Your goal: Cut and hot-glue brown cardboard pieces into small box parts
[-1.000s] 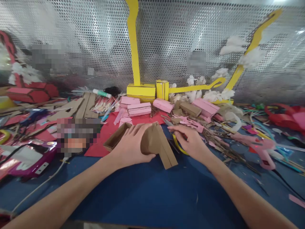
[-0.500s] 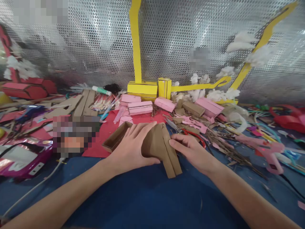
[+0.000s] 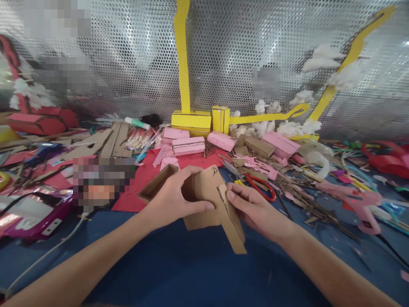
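A folded brown cardboard piece (image 3: 206, 187) is held between both hands above the blue table surface. My left hand (image 3: 179, 194) grips its left part, thumb on the near face and fingers behind. With thumb and fingers pinched, my right hand (image 3: 247, 204) holds the piece's right edge, where a narrow strip hangs down toward the table. Just left of my left hand, an open cardboard box (image 3: 156, 183) lies on a red sheet (image 3: 128, 198). Red-handled scissors (image 3: 260, 185) lie behind my right hand.
Pink boxes (image 3: 188, 146) and yellow boxes (image 3: 191, 120) stand at the back before a perforated silver wall. A pink glue gun (image 3: 354, 200) and twigs lie right. At left are cardboard strips (image 3: 115, 138), a purple package (image 3: 41, 213) and a white cable (image 3: 60, 241).
The cardboard piece has tilted, showing more of its near face and lower flap. My right hand has shifted slightly down, and the scissors' red handles show more.
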The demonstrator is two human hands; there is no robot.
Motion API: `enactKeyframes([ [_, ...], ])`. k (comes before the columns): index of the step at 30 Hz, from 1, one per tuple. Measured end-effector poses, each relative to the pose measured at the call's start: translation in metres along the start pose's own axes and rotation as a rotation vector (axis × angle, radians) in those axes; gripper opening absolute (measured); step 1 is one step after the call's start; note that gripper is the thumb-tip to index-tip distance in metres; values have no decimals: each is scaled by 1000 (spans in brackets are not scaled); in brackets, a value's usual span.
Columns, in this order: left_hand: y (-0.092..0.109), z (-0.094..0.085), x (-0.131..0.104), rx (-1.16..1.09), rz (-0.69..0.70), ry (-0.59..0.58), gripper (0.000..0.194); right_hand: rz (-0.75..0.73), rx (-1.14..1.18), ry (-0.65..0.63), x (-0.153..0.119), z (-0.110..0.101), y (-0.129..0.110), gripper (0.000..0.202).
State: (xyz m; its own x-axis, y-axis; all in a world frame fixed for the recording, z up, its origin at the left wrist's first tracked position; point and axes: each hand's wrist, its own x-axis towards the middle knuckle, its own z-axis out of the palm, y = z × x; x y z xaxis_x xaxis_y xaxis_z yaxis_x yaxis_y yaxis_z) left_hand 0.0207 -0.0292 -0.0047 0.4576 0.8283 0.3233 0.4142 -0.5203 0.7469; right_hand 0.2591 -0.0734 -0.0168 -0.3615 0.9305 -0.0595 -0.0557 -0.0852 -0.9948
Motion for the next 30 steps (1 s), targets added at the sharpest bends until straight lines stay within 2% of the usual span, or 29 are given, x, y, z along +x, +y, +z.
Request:
enactKeyframes([
  [4, 1, -7, 2, 16, -21, 27, 46, -195, -445, 93, -6, 2, -21, 28],
  [7, 3, -10, 0, 23, -20, 34, 39, -327, -665, 132, -11, 7, -31, 17],
  [10, 6, -11, -4, 22, 45, 29, 32, -516, -841, 202, -14, 10, -31, 4],
  [13, 5, -11, -8, 32, 239, -12, 20, -840, -1056, 301, -14, 9, -28, 11],
  [16, 0, -8, -9, 150, 504, -10, 22, -1134, -1350, 352, -16, 4, -27, 20],
  [18, -4, -5, -9, 257, 649, 10, 24, -1242, -1501, 351, -18, 1, -26, 21],
  [20, -5, -3, -9, 348, 753, 38, 24, -1283, -1524, 347, -20, 1, -23, 22],
  [22, -5, -2, -10, 435, 797, 78, 23, -1208, -1377, 401, -20, 5, -17, 24],
  [23, -4, -3, -11, 480, 799, 96, 23, -1105, -1243, 444, -19, 8, -14, 24],
  [25, -2, -5, -12, 571, 782, 127, 25, -790, -896, 505, -17, 14, -8, 16],
  [27, 0, -8, -12, 658, 774, 152, 26, -490, -532, 442, -14, 20, -3, 7],
  [30, 1, -10, -12, 748, 796, 167, 27, -252, -144, 234, -8, 23, 0, 27],
])
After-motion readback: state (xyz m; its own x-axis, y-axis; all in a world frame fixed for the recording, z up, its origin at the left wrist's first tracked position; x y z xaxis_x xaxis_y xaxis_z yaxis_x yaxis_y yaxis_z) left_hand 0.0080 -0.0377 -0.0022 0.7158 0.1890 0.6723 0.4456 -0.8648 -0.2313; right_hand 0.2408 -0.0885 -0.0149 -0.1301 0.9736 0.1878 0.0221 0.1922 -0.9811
